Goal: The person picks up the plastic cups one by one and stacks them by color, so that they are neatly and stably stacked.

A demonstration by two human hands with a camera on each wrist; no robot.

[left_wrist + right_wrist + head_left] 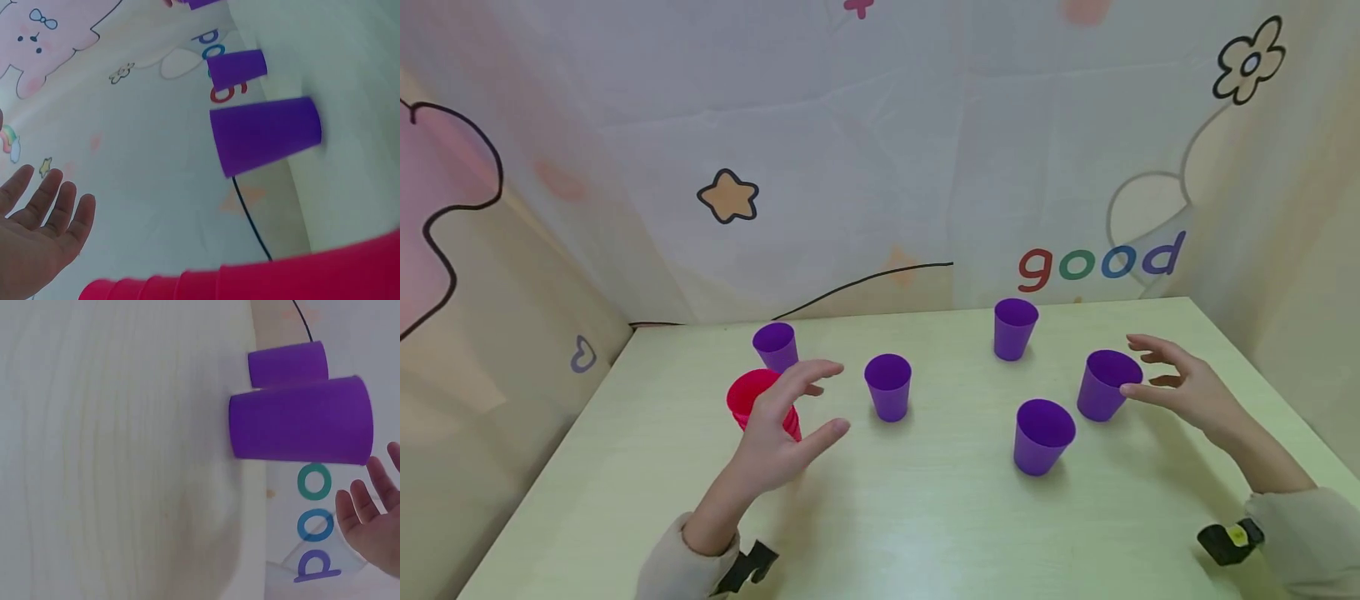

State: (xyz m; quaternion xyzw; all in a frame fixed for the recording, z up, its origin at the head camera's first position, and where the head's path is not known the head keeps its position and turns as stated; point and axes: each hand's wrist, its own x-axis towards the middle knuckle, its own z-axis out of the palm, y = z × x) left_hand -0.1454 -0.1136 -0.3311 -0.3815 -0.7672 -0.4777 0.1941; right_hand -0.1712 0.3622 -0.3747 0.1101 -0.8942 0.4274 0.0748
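Observation:
My left hand [775,442] is held with fingers and thumb spread beside a stack of nested red cups [748,393], partly covering it in the head view. The stack's ridged rims [187,286] run along the bottom of the left wrist view, apart from the fingers. On the right, my right hand [1191,396] reaches toward an upright purple cup [1101,392], thumb tip right at its rim and the other fingers loosely extended. The right wrist view shows that cup [300,422] standing on the table, fingertips [375,469] close to its rim.
More upright purple cups stand about the pale table [910,517]: one at front right [1036,446], one at back right [1012,333], one in the middle [889,392], and one behind the red stack [777,346]. A printed cloth [865,167] hangs along the back edge.

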